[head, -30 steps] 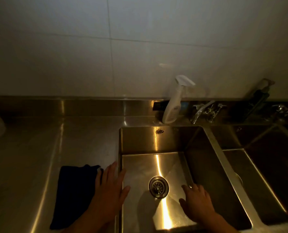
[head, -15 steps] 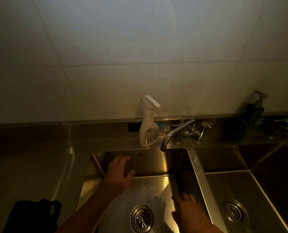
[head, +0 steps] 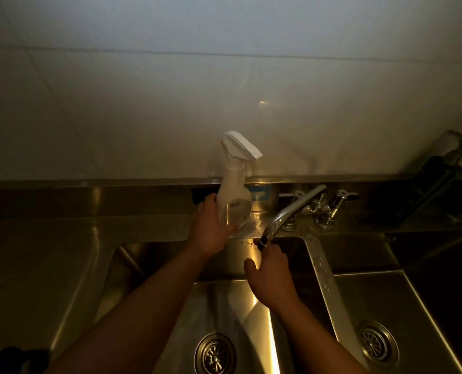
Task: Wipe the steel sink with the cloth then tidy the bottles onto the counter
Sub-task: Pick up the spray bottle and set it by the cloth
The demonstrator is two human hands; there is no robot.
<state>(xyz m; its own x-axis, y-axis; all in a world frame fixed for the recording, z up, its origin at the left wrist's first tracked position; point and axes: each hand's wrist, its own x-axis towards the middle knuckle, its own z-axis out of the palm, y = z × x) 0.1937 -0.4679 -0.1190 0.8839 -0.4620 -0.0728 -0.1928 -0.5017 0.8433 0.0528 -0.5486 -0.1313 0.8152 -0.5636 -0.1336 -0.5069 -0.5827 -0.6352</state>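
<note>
Two bare hands reach forward over a steel double sink (head: 321, 268) with two basins, each with one round drain: one drain (head: 215, 354) sits below and between the two forearms, the other drain (head: 376, 343) lies to the right of the right wrist.

The left hand (head: 210, 233) has its fingers (head: 231, 228) wrapped around the lower body of one white spray bottle (head: 234, 195), thumb on the left side and the rest curling under its base. The bottle leans slightly, its trigger head above the fingers against the pale tiled wall (head: 224, 85); whether its base touches the ledge of the counter (head: 62, 238) cannot be told.

The right hand (head: 271, 276) is raised just below the tip of the single curved tap spout (head: 291, 211), fingers half curled with the thumb spread to the left; the fingertips seem to meet the spout's end, but whether they grip it cannot be told. Two tap handles (head: 337, 201) stand beyond the right fingers.

One dark pump bottle (head: 434, 179) leans at the wall far right of both hands. A dark cloth (head: 22, 359) is barely visible at the lower left corner, well behind the left fingers.
</note>
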